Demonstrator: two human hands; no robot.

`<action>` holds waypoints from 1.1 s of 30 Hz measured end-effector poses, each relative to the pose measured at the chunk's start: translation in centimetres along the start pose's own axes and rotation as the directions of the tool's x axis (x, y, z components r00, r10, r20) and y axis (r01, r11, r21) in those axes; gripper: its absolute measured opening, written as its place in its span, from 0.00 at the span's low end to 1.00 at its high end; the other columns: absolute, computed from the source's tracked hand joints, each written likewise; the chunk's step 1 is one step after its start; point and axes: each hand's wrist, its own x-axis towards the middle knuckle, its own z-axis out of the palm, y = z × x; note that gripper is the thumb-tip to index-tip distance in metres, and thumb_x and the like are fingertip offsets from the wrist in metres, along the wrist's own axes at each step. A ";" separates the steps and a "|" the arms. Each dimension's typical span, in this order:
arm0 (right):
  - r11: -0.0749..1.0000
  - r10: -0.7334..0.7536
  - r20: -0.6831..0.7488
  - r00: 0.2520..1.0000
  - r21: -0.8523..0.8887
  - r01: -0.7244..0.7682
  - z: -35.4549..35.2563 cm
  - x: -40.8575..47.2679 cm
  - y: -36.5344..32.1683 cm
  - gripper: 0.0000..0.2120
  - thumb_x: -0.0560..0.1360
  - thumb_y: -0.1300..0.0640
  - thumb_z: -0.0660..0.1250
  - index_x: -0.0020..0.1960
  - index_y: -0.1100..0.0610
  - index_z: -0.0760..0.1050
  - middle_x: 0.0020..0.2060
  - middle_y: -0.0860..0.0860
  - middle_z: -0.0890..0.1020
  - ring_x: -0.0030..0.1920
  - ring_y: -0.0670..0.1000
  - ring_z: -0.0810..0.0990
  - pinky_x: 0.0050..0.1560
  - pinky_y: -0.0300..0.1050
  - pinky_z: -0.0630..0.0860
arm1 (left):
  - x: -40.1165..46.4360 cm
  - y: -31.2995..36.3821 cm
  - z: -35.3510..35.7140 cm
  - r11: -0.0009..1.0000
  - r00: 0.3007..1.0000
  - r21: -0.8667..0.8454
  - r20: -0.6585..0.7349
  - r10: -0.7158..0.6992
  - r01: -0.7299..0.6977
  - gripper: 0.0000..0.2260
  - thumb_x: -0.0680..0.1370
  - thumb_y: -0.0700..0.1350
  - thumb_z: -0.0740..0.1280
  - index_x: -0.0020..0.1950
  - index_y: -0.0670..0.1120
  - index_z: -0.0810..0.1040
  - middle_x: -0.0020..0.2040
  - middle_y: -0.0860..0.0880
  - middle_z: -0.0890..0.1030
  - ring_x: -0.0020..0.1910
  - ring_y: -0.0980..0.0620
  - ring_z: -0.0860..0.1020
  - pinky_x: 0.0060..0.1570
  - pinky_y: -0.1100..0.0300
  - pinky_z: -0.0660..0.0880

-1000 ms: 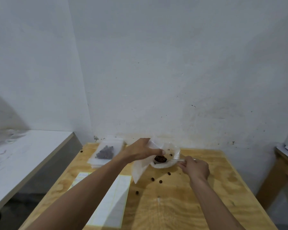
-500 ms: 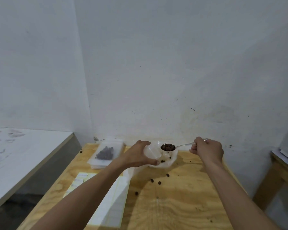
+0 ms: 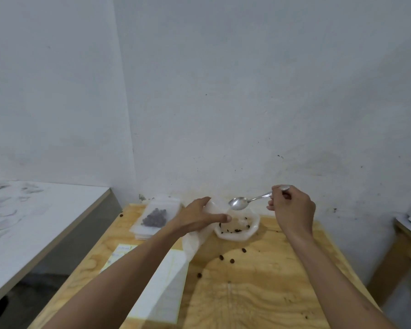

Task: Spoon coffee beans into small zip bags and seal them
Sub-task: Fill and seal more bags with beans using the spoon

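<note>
My left hand (image 3: 199, 218) grips a small clear zip bag (image 3: 196, 241), thumb and fingers curled round its upper part, so that the rest of the bag hangs down below my palm toward the wooden table (image 3: 259, 293). My right hand (image 3: 292, 210) is raised just beside it, fingers curled round the handle of a metal spoon (image 3: 239, 203); the spoon's bowl points toward my left hand and sits right at the bag's top edge, and it looks bare of beans. Below the spoon, between my two hands, stands a white dish (image 3: 252, 231) with a few coffee beans (image 3: 235, 230) left in it. Several loose beans (image 3: 231, 260) lie scattered on the wood nearer to me than the dish. Beyond my left hand, a filled bag (image 3: 155, 217) of beans lies on a stack of flat bags. Under my left forearm is a white sheet (image 3: 157, 300) of labels.
</note>
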 end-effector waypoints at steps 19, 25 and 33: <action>0.941 0.187 -0.017 0.982 -0.282 -0.184 1.1 -1.7 8.0 0.21 0.81 0.59 0.62 0.29 0.61 0.71 0.24 0.59 0.76 0.31 0.60 0.81 0.28 0.43 0.68 | 0.8 2.3 2.3 0.989 0.998 -0.147 0.053 0.036 -0.028 0.16 0.71 0.59 0.78 0.45 0.50 0.79 0.41 0.55 0.79 0.43 0.55 0.78 0.46 0.59 0.73; 0.920 0.364 0.014 0.931 -0.158 -0.358 1.1 -2.6 8.1 0.17 0.79 0.59 0.63 0.34 0.63 0.81 0.29 0.52 0.84 0.36 0.55 0.85 0.40 0.49 0.79 | 1.5 3.5 1.7 0.993 0.995 -0.085 0.056 0.085 -0.080 0.20 0.71 0.59 0.78 0.33 0.53 0.70 0.26 0.59 0.69 0.26 0.59 0.68 0.34 0.60 0.63; 0.898 0.421 -0.019 0.907 -0.134 -0.420 1.8 -3.2 7.9 0.18 0.81 0.58 0.64 0.35 0.64 0.81 0.29 0.53 0.84 0.35 0.55 0.84 0.35 0.43 0.74 | 1.6 4.5 2.0 0.990 0.987 -0.079 0.096 0.128 -0.120 0.25 0.70 0.59 0.78 0.34 0.52 0.63 0.28 0.58 0.64 0.26 0.57 0.61 0.33 0.59 0.58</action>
